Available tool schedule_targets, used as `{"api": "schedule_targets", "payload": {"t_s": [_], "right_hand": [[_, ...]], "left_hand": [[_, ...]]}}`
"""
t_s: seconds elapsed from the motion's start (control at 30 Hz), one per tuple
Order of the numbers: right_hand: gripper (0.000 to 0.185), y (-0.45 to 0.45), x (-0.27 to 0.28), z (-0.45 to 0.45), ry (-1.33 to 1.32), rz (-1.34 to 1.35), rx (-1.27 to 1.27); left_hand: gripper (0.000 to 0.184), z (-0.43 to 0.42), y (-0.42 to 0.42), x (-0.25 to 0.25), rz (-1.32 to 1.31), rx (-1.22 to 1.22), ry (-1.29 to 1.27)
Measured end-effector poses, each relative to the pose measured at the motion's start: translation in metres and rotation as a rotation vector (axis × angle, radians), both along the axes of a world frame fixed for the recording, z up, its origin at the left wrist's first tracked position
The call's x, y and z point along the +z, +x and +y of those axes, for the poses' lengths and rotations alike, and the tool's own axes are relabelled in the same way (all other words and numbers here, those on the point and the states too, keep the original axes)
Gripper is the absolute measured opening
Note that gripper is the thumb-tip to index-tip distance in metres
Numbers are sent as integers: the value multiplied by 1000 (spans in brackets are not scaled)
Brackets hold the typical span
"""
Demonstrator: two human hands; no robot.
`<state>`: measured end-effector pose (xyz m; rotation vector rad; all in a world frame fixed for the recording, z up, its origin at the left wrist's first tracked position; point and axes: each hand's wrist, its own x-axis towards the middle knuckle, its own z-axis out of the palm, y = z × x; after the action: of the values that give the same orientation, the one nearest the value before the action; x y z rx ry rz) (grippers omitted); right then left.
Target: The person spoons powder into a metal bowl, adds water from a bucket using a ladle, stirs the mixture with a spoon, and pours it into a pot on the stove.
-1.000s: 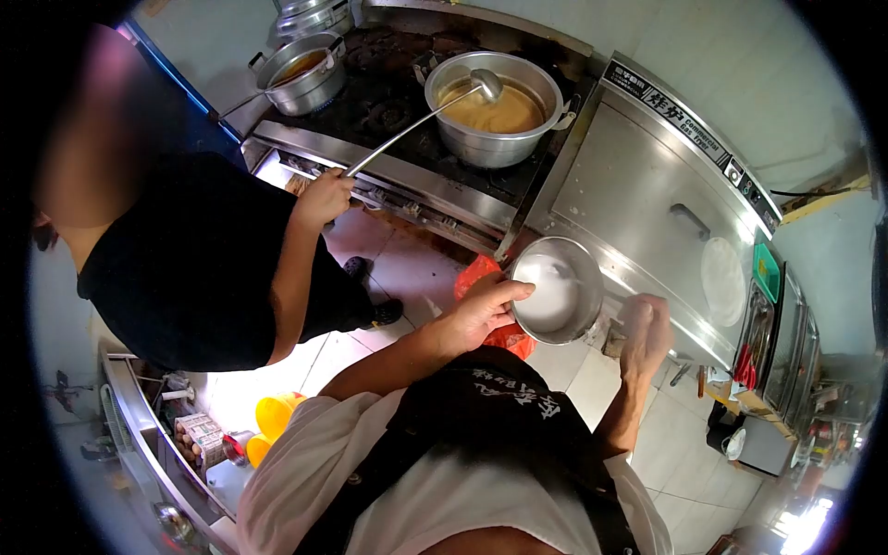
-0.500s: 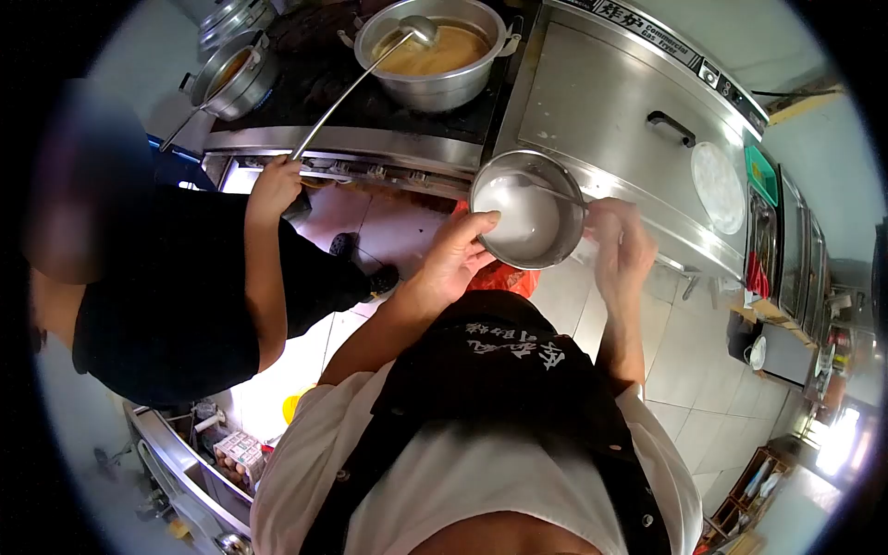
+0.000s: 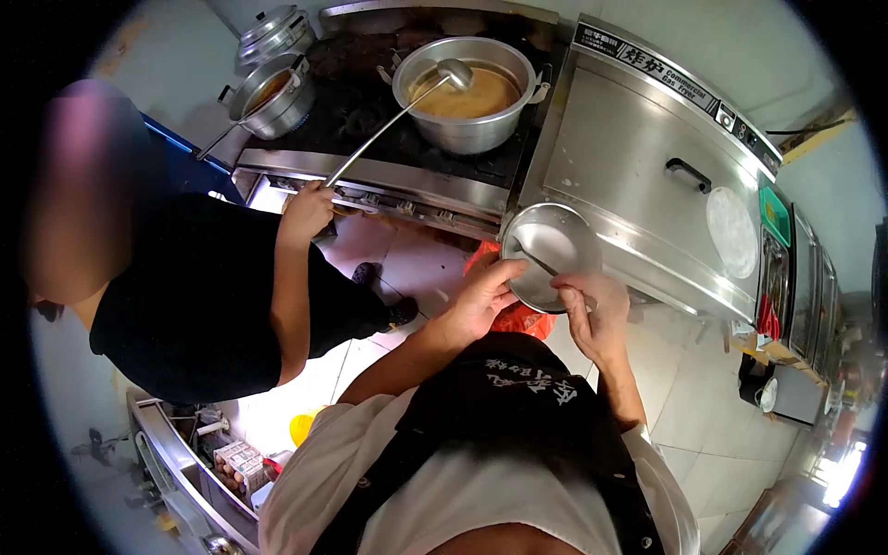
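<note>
In front of my chest is a round metal bowl (image 3: 575,222) with white liquid (image 3: 560,246) in it. My left hand (image 3: 481,301) grips its left side, thumb over the rim and fingers beneath. My right hand (image 3: 597,314) pinches the handle of a thin metal spoon (image 3: 536,258), which leans into the bowl. The spoon's far end shows poorly against the liquid. A red plastic bag (image 3: 524,321) is partly visible behind the bowl, lower down.
To the left, a co-worker's hand (image 3: 307,213) holds a long ladle (image 3: 384,128) over a large pot (image 3: 467,134) of brown liquid on the stove. A smaller pot (image 3: 270,118) stands farther left. A lidded gas fryer (image 3: 629,148) with a white round plate (image 3: 732,231) is at right.
My view has shifted, so the scene sits lower and farther right. My right hand has moved from the bowl's right side to its near rim, and the spoon now slants the other way.
</note>
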<state>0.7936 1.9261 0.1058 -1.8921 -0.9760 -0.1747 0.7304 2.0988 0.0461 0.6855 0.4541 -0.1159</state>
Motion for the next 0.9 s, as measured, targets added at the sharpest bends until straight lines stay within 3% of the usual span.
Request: {"api": "schedule_targets", "payload": {"t_s": [0.1, 0.33, 0.47, 0.6, 0.73, 0.87, 0.9], "right_hand": [[6, 6, -2, 2, -35, -65, -99], [17, 8, 1, -32, -143, 121, -286], [25, -5, 3, -31, -23, 197, -91], [14, -5, -4, -8, -40, -25, -35], [9, 6, -7, -11, -189, -140, -181], [14, 3, -6, -31, -217, 43, -213], [16, 0, -1, -32, -128, 73, -121]], "left_hand": [[36, -1, 0, -2, 6, 17, 16], [36, 0, -1, 10, 15, 27, 21], [38, 1, -2, 14, -12, -14, 36], [40, -2, -1, 0, 33, -4, 19], [41, -3, -2, -1, 46, -10, 16], [41, -1, -3, -7, 31, -26, 31], [41, 0, -3, -8, 26, -29, 31]]}}
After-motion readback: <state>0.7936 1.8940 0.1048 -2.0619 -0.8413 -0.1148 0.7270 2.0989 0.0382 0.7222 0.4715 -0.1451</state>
